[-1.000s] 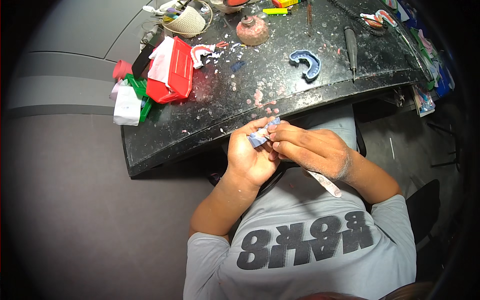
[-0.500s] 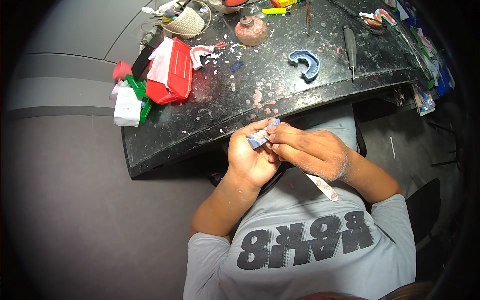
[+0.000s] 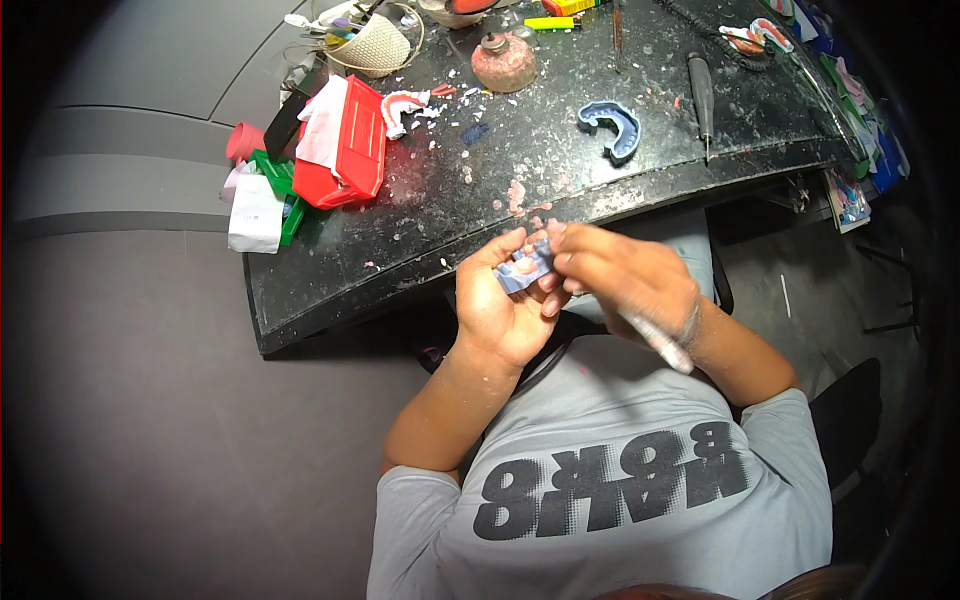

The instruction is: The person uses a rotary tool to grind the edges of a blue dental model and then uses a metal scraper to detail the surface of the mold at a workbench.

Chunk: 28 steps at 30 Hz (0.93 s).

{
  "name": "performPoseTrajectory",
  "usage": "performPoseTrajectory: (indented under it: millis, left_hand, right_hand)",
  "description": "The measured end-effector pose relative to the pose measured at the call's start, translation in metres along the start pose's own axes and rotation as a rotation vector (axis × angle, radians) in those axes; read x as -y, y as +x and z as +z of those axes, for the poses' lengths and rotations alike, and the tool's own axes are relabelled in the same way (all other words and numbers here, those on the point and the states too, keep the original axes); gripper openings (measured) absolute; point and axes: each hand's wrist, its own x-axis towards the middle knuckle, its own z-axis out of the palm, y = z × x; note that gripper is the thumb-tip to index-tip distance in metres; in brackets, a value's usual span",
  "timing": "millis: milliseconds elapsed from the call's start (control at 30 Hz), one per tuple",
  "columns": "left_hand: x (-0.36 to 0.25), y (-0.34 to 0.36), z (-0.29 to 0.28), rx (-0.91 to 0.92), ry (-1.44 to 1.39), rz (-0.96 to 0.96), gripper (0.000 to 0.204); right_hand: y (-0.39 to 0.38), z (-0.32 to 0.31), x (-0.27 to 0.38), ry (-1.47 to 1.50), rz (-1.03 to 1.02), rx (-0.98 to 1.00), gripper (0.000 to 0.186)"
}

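In front of the bench edge, my left hand (image 3: 497, 318) is closed on a small blue dental cast (image 3: 512, 280), with pale pinkish material along its middle. Its underside lies against my palm and fingers. At the cast's right end is my right hand (image 3: 640, 275), its fingers bent round a slim tool with a whitish, spotted handle (image 3: 660, 343). That handle slants out below the hand, smeared by motion. Whatever tip the tool has is hidden behind my fingers. Pink crumbs (image 3: 516, 197) lie on the bench just beyond both hands.
The dark bench (image 3: 440, 215) carries a blue horseshoe-shaped mould (image 3: 622, 130), a grey-handled pointed tool (image 3: 702, 95) and a pink-crusted burner (image 3: 503, 62). To the left stand a red box (image 3: 355, 150), a dental model (image 3: 400, 108) and a woven white basket (image 3: 370, 48).
My right hand has lifted slightly and turned, swinging the tool's handle upward and to the right. More of the cast's face shows, tilted a little in my left hand.
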Motion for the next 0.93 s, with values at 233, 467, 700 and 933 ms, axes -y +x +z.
performPoseTrajectory:
  millis: [233, 467, 700, 933]
  left_hand:
    - [0.003, -0.003, 0.013, 0.215, -0.011, 0.008, 0.044]
    - [0.010, -0.004, 0.002, 0.313, 0.250, 0.196, 0.039]
    - [0.014, -0.003, 0.011, 0.021, 0.597, 0.382, 0.061]
    - [0.009, -0.011, 0.022, -0.205, 0.655, 0.253, 0.058]
  right_hand:
    - [0.004, 0.006, -0.003, 0.043, 0.149, 0.013, 0.030]
    - [0.000, 0.010, 0.006, 0.121, 0.335, -0.152, 0.028]
    - [0.004, 0.006, 0.031, 0.437, 0.589, -0.176, 0.020]
    - [0.015, -0.009, 0.019, 0.220, 0.206, -0.054, 0.027]
